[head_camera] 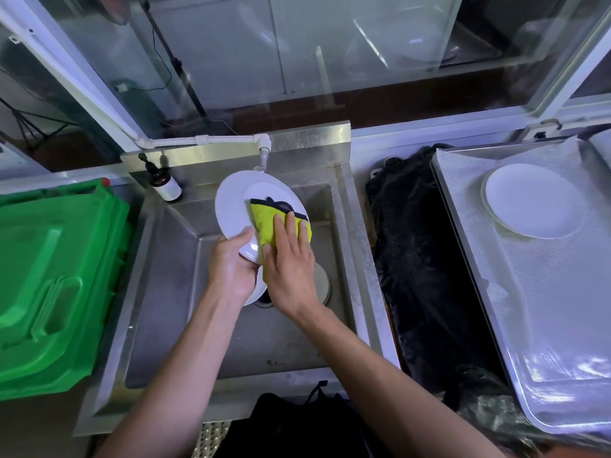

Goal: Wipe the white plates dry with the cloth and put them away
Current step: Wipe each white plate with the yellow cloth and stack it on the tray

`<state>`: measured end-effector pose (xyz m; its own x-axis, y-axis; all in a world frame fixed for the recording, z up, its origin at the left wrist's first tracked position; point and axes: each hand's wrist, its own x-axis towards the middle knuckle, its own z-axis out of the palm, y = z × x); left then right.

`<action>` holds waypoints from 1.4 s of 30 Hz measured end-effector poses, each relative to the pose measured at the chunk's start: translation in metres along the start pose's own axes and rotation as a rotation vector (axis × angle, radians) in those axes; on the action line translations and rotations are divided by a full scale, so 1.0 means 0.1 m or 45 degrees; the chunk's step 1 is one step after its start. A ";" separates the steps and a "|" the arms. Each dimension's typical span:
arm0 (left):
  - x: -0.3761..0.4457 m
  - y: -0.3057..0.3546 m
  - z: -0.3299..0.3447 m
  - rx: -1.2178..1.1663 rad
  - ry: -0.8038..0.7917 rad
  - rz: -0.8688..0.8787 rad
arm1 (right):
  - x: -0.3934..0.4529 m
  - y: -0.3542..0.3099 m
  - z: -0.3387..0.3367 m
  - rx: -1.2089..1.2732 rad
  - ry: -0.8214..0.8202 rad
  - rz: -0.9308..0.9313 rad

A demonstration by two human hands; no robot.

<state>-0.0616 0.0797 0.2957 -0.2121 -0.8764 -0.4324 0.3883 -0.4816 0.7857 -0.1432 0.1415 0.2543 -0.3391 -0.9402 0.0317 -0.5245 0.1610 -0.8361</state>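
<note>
Your left hand [231, 269] grips the round white plate [238, 206] by its rim while your right hand [291, 259] presses the yellow cloth [264, 223] flat-fingered, another white plate [532, 201] already on the steel tray [545, 309], more seemingly beneath.

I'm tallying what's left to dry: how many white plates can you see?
3, possibly more hidden: one plate held over the sink, one partly hidden beneath the hands, and a stack on the tray at right.

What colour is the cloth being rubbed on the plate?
Yellow-green with dark edging, seen in the head view: the cloth.
</note>
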 end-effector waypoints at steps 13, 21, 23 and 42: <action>0.19 0.14 -0.36 -0.054 -0.189 -0.065 | 0.16 -0.05 0.15 -0.088 0.088 0.164; 0.34 0.39 -0.56 -0.062 -0.257 -0.063 | 0.35 -0.22 0.15 -0.127 0.241 0.145; 0.36 0.39 -0.62 -0.063 -0.285 -0.105 | 0.41 -0.20 0.11 -0.126 0.256 0.182; 0.67 0.52 -1.19 0.228 -0.735 -0.355 | 0.51 -0.30 -0.06 -0.486 0.275 0.211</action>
<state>0.0513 -0.0038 0.2553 -0.7485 -0.5550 -0.3630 0.1048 -0.6395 0.7616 -0.1495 0.0906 0.2843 -0.5764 -0.8148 0.0618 -0.6853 0.4408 -0.5796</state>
